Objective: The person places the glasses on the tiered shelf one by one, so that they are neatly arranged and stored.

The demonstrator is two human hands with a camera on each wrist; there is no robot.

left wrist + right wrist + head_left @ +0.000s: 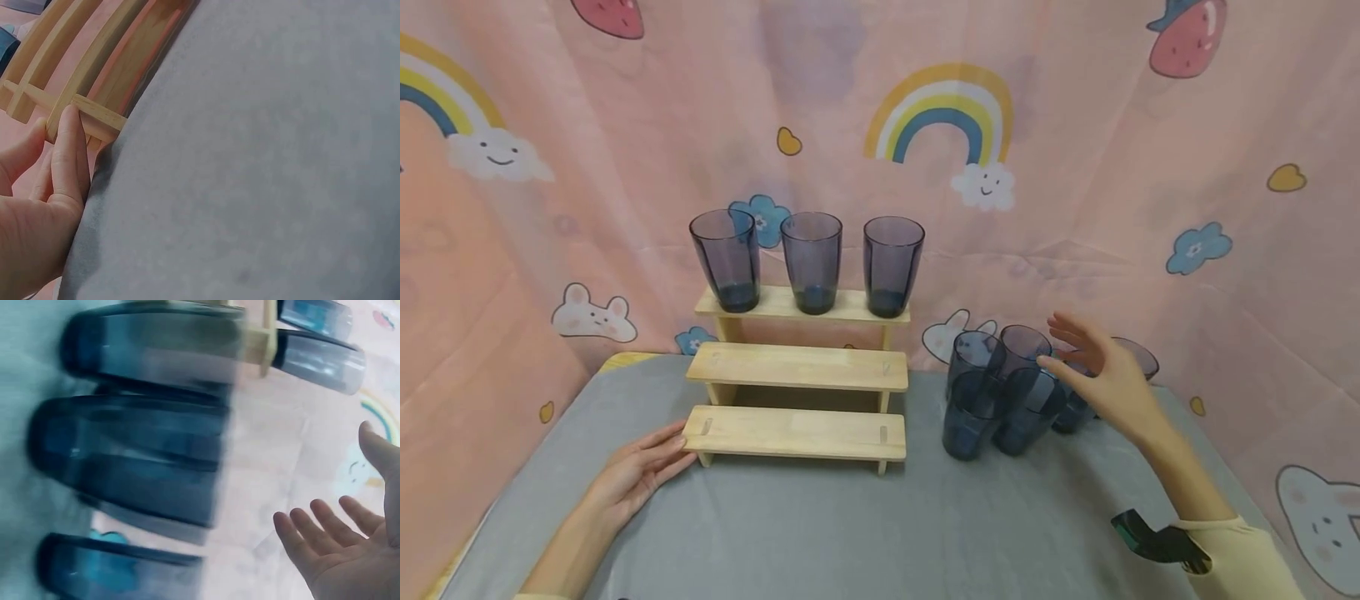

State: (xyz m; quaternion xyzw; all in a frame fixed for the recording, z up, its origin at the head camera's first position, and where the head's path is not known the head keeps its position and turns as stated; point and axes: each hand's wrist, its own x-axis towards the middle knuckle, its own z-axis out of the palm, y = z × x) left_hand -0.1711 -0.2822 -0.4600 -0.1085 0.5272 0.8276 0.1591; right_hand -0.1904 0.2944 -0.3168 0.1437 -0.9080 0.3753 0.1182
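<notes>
A three-tier wooden stand (797, 433) stands on the grey cloth. Along its top step are three smoky blue drinking glasses (811, 262), upright and spaced apart. My left hand (632, 475) is at the left end of the lowest step; in the left wrist view its thumb and fingers (65, 156) pinch the board's end from both faces. To the right, several matching glasses (966, 429) stand upright in a close group. My right hand (1105, 375) is over that group with spread fingers and holds nothing. In the right wrist view the palm (356, 569) faces the glasses' rims.
Grey cloth (820, 533) covers the table. A pink curtain (1075, 100) printed with rainbows, clouds and rabbits hangs right behind the stand and glasses. More glasses (1138, 357) are partly hidden behind my right hand. A dark strap (1157, 540) is at the right sleeve.
</notes>
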